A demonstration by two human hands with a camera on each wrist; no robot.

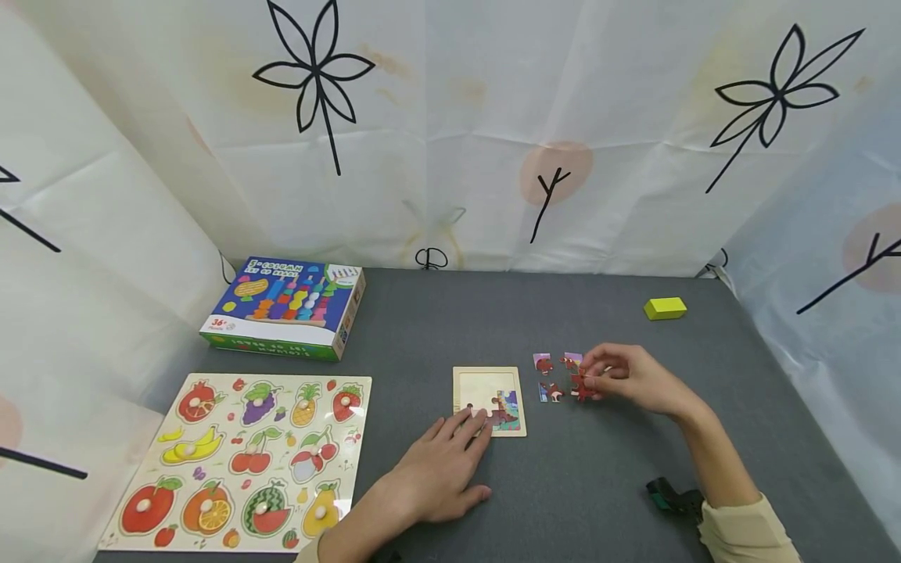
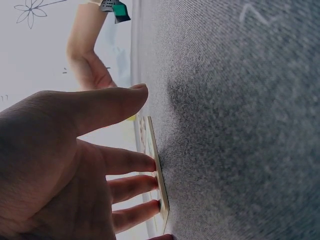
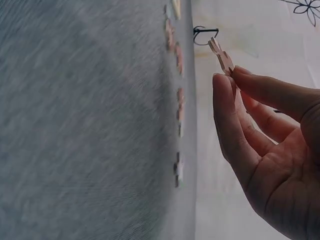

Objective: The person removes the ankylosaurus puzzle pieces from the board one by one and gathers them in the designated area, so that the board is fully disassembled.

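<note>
A small wooden puzzle tray (image 1: 489, 375) lies mid-table, with joined picture pieces (image 1: 508, 408) in its lower right part. My left hand (image 1: 443, 471) lies palm down at the tray's lower left, its fingers extended and their tips on it. In the left wrist view, those fingers (image 2: 132, 190) reach the edge of the tray (image 2: 159, 172), thumb held apart. To the right of the tray, my right hand (image 1: 637, 379) pinches a reddish puzzle piece (image 3: 221, 56) between thumb and fingertips, above the table. Loose puzzle pieces (image 1: 543, 363) lie beside that hand.
A fruit puzzle board (image 1: 281, 422) covers the table's left side, with a blue boxed toy (image 1: 281, 305) behind it. A yellow block (image 1: 665, 308) sits at the back right. A black strap-like device (image 1: 672, 497) is by the right forearm. Printed white cloth (image 1: 479, 102) encloses the table.
</note>
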